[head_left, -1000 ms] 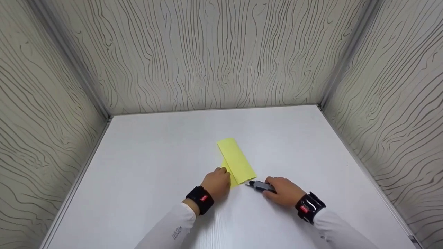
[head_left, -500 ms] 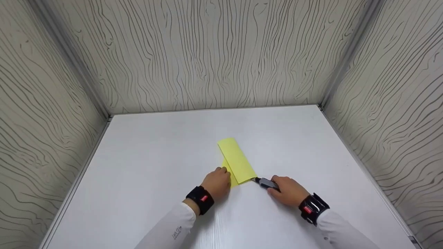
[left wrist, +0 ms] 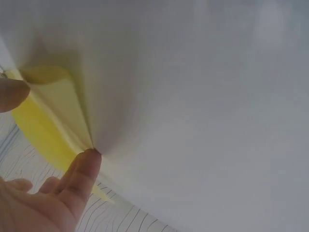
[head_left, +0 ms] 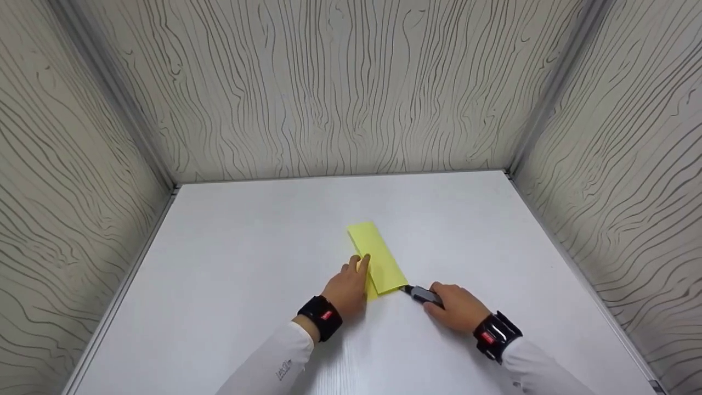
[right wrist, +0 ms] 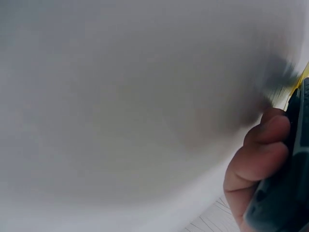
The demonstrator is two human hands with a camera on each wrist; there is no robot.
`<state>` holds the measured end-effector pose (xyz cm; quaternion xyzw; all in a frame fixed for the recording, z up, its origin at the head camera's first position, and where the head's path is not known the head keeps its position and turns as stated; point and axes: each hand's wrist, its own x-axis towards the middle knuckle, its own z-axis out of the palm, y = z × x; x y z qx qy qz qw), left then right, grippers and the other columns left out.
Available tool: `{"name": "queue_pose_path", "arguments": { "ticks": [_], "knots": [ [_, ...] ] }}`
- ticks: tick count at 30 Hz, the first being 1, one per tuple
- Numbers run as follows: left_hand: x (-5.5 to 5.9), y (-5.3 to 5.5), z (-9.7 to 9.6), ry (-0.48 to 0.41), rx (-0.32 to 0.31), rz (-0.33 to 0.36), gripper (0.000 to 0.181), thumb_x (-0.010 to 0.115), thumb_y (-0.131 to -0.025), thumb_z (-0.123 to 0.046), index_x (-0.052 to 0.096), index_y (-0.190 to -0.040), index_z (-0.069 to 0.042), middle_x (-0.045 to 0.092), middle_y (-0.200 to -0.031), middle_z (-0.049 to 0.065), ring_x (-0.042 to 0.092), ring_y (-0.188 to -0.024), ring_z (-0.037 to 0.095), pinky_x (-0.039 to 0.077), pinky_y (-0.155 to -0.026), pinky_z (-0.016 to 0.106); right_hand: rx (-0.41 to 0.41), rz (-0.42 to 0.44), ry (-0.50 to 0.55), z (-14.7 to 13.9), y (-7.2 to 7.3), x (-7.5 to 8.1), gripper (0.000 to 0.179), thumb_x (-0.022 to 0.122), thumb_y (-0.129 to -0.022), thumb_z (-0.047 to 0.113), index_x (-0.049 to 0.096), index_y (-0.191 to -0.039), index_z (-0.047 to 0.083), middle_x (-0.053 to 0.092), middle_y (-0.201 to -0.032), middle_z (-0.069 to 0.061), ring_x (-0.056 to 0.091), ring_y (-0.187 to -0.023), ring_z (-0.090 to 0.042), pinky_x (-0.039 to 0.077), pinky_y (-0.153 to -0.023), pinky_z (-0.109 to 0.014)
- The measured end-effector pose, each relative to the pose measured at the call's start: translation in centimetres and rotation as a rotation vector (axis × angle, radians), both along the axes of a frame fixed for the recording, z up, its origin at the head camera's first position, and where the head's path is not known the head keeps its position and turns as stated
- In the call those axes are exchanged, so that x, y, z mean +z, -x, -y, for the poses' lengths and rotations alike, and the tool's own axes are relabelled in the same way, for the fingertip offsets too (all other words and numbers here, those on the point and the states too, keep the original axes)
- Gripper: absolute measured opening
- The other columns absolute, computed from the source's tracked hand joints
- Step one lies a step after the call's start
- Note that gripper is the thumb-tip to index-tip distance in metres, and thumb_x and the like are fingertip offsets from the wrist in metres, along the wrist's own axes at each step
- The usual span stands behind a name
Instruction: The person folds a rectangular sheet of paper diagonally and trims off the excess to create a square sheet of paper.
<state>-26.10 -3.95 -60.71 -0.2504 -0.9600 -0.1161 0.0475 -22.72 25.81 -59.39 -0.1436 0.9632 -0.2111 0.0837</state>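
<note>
A folded sheet of yellow paper [head_left: 381, 260] lies slanted on the white table, its upper layer doubled over a lower one that peeks out at the left. Along that left side rests my left hand [head_left: 346, 288], one finger extended onto the upper layer. Seen from the left wrist, fingertips and thumb touch the edge of the yellow paper [left wrist: 36, 130], whose layers gape slightly. My right hand [head_left: 459, 307] grips a grey and black utility knife [head_left: 423, 295]. The knife's tip is at the paper's lower right corner, its blade hidden between the layers. In the right wrist view, curled fingers wrap the knife handle [right wrist: 277, 198].
The white tabletop [head_left: 252, 236] spreads around the paper on all sides. Wood-grain panels [head_left: 340, 93] rise at the back, left and right, with grey metal strips along the corners. Both wrists wear black bands.
My right hand has moved slightly right, bringing the knife tip from the paper's lower edge to its right corner. A left finger has stretched forward onto the upper layer.
</note>
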Motion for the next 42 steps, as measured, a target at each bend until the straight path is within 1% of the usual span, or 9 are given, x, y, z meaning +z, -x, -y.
{"name": "queue_pose_path", "arguments": {
  "ticks": [3, 6, 10, 14, 18, 31, 36, 40, 42],
  "knots": [
    [0.2, -0.1, -0.2, 0.042, -0.013, 0.009, 0.078, 0.068, -0.098, -0.009, 0.039, -0.169, -0.018, 0.046, -0.163, 0.022, 0.067, -0.115, 0.035, 0.063, -0.077, 0.039, 0.003, -0.006, -0.003, 0.2, -0.1, 0.0, 0.018, 0.074, -0.102, 0.03, 0.066, -0.106, 0.014, 0.053, -0.078, 0.005, 0.048, -0.07, -0.013, 0.036, -0.064, -0.029],
    [0.6, -0.1, -0.5, 0.11, -0.044, 0.016, 0.072, 0.065, -0.1, -0.009, 0.045, -0.167, -0.028, 0.042, -0.171, 0.019, 0.063, -0.132, 0.038, 0.062, -0.094, 0.044, 0.017, -0.027, -0.007, 0.3, -0.1, -0.1, 0.017, 0.073, -0.102, 0.029, 0.065, -0.104, 0.014, 0.051, -0.077, 0.005, 0.047, -0.069, -0.013, 0.035, -0.063, -0.029],
    [1.4, -0.2, -0.9, 0.193, -0.106, 0.042, 0.064, 0.059, -0.105, -0.012, 0.047, -0.166, -0.031, 0.039, -0.174, 0.014, 0.046, -0.156, 0.04, 0.048, -0.121, 0.053, 0.026, -0.037, -0.003, 0.3, -0.1, -0.2, 0.017, 0.073, -0.101, 0.028, 0.064, -0.103, 0.013, 0.05, -0.077, 0.004, 0.047, -0.069, -0.014, 0.034, -0.063, -0.029],
    [1.8, -0.3, -1.1, 0.233, -0.153, 0.1, 0.062, 0.055, -0.108, -0.011, 0.046, -0.166, -0.031, 0.039, -0.175, 0.01, 0.038, -0.162, 0.038, 0.04, -0.127, 0.052, 0.015, -0.023, 0.011, 0.5, -0.2, -0.2, 0.02, 0.073, -0.102, 0.03, 0.066, -0.107, 0.012, 0.053, -0.078, 0.004, 0.048, -0.07, -0.014, 0.036, -0.064, -0.03],
    [2.0, -0.5, -1.1, 0.258, -0.17, 0.145, 0.065, 0.059, -0.104, -0.009, 0.049, -0.165, -0.03, 0.042, -0.174, 0.011, 0.039, -0.162, 0.036, 0.039, -0.129, 0.049, -0.01, -0.015, 0.011, 0.5, -0.3, -0.2, 0.019, 0.074, -0.102, 0.029, 0.066, -0.108, 0.013, 0.053, -0.078, 0.005, 0.048, -0.069, -0.013, 0.036, -0.064, -0.029],
    [2.4, -0.8, -1.0, 0.222, -0.181, 0.182, 0.069, 0.066, -0.098, -0.004, 0.054, -0.162, -0.027, 0.046, -0.17, 0.014, 0.042, -0.159, 0.039, 0.038, -0.128, 0.052, -0.071, -0.016, 0.012, 0.2, -1.1, 0.2, 0.017, 0.073, -0.102, 0.026, 0.066, -0.106, 0.012, 0.054, -0.076, 0.003, 0.048, -0.067, -0.015, 0.037, -0.063, -0.031],
    [2.1, -0.6, -1.1, 0.166, -0.189, 0.12, 0.055, 0.06, -0.102, -0.005, 0.063, -0.153, -0.026, 0.057, -0.161, 0.016, 0.053, -0.15, 0.041, 0.047, -0.122, 0.053, -0.099, -0.021, 0.001, 0.5, -1.0, 0.1, 0.016, 0.073, -0.101, 0.024, 0.064, -0.102, 0.011, 0.053, -0.075, 0.001, 0.049, -0.066, -0.016, 0.038, -0.062, -0.032],
    [1.9, -0.5, -1.2, 0.128, -0.214, 0.037, 0.04, 0.058, -0.103, -0.006, 0.072, -0.136, -0.023, 0.067, -0.142, 0.014, 0.065, -0.132, 0.038, 0.058, -0.108, 0.052, -0.091, -0.03, 0.003, 0.6, -0.9, -0.1, 0.016, 0.073, -0.101, 0.023, 0.062, -0.099, 0.012, 0.053, -0.075, 0.002, 0.049, -0.066, -0.015, 0.039, -0.063, -0.032],
    [1.9, -0.4, -1.3, 0.119, -0.221, 0.032, 0.034, 0.059, -0.104, -0.007, 0.075, -0.129, -0.023, 0.07, -0.133, 0.012, 0.067, -0.121, 0.033, 0.061, -0.101, 0.048, -0.086, -0.035, -0.004, 0.7, -0.9, -0.1, 0.015, 0.074, -0.101, 0.023, 0.063, -0.099, 0.013, 0.053, -0.075, 0.002, 0.048, -0.067, -0.015, 0.038, -0.063, -0.032]
  ]
}}
